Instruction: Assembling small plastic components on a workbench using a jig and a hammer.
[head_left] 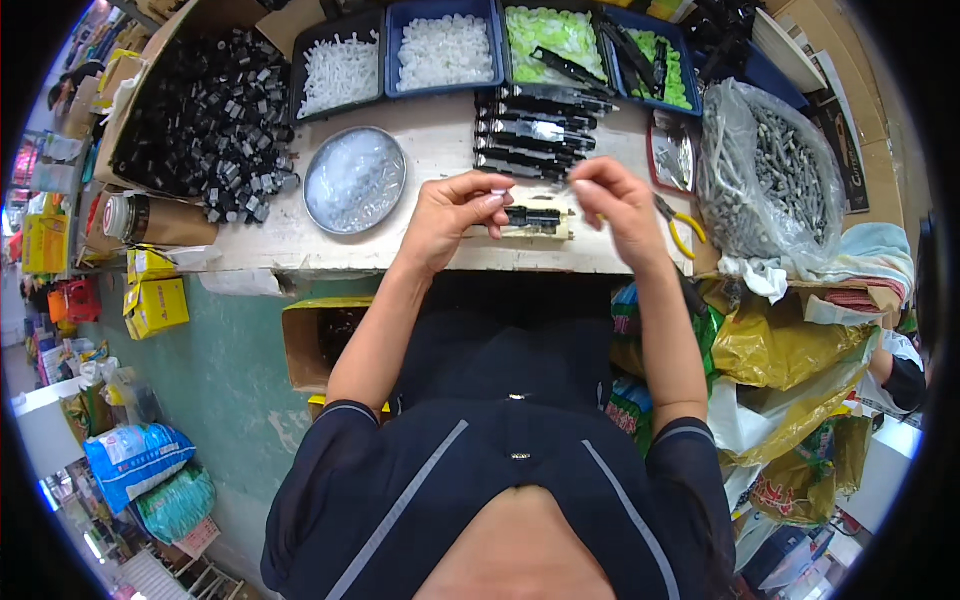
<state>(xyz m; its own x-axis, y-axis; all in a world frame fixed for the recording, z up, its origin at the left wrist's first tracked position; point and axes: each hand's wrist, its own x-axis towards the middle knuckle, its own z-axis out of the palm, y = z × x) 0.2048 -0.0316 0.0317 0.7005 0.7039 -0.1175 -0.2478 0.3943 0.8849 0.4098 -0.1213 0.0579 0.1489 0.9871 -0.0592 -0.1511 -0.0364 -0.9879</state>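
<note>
On a small pale block (562,232) at the bench's front edge lies a slim black plastic part (533,216). My left hand (455,212) is at its left end, thumb and forefinger pinched together. Something small and pale shows at those fingertips, too small to name. To the right of the block, my right hand (620,205) is raised with fingers bent and tips close together. It is slightly blurred, and whatever it may hold is hidden. Just beyond the block, several long black plastic parts (535,132) lie stacked side by side.
Trays of white pins (340,75), clear caps (445,55) and green pieces (550,35) line the back. Black pieces (225,120) fill a box at left, near a round metal dish (398,190). Yellow-handled pliers (688,235) and a bag of grey parts (790,175) are at right.
</note>
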